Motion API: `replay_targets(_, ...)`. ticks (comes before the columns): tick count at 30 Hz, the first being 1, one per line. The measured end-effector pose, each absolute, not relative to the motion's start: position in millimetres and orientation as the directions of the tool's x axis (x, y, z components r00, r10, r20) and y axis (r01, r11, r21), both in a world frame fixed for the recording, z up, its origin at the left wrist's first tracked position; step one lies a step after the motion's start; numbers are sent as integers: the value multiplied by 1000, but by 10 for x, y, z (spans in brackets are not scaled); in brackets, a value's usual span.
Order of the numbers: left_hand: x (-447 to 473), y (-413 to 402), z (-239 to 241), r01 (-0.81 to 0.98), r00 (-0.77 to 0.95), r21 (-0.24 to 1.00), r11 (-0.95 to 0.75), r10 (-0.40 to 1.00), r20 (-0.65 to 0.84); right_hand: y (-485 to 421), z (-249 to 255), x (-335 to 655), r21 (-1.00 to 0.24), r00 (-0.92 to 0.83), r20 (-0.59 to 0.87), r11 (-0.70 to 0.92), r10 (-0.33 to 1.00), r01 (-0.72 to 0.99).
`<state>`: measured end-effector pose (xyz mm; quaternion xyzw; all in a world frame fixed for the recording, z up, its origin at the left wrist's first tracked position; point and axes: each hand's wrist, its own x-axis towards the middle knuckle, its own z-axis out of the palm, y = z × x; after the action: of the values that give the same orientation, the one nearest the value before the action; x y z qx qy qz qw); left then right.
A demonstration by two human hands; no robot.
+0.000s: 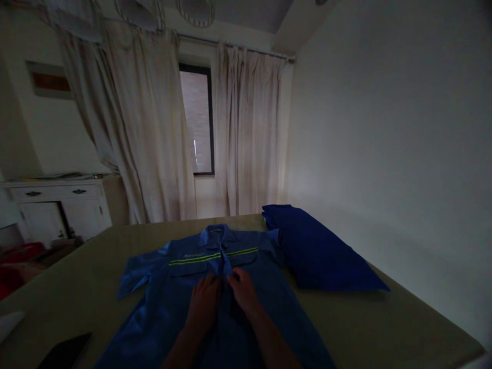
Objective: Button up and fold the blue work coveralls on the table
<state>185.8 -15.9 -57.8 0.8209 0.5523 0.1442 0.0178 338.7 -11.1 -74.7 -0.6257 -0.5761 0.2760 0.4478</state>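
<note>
A blue short-sleeved work shirt [169, 302] lies spread face up, its collar pointing away from me. Yellow-green stripes cross its chest. Both my hands are at the front placket, just below the stripes. My left hand [206, 294] rests on the placket's left side with curled fingers, their tips hidden against the cloth. On the other side, my right hand [242, 288] pinches the placket's edge between thumb and fingers. The cloth rises slightly between the hands. Whether a button is held there is too dark and small to tell.
Darker blue folded cloth [323, 251] lies to the right, touching the shirt's sleeve. The broad tan surface [369, 318] borders a white wall on the right. At the lower left are a dark flat object [65, 352] and something white [9, 324]. A white cabinet [61, 205] stands beyond.
</note>
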Motion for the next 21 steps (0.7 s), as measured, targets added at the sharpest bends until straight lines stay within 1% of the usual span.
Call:
replay_targets(4, 1827, -63, -691, 909, 307, 226, -351, 928, 210, -91, -758, 3388, -908, 169, 199, 117, 965, 403)
replay_targets(9, 1854, 17, -612, 920, 286, 217, -327, 937, 202, -54, -765, 3367, -892, 213, 217, 105, 953, 440)
replay_targets(11, 1858, 37, -619, 916, 271, 241, -321, 938, 218, -37, -784, 3368, -881, 214, 238, 117, 948, 459)
replay_targets(16, 1782, 66, -702, 827, 250, 435, -358, 925, 286, -33, -788, 3354, -866, 200, 261, 137, 944, 481)
replay_targets(18, 1756, 83, -730, 763, 238, 509, -399, 905, 353, -56, -764, 3326, -867, 183, 266, 152, 947, 475)
replay_targets(21, 1745, 118, -764, 682, 189, 579, -448, 872, 452, -110, -710, 3276, -858, 134, 287, 193, 948, 476)
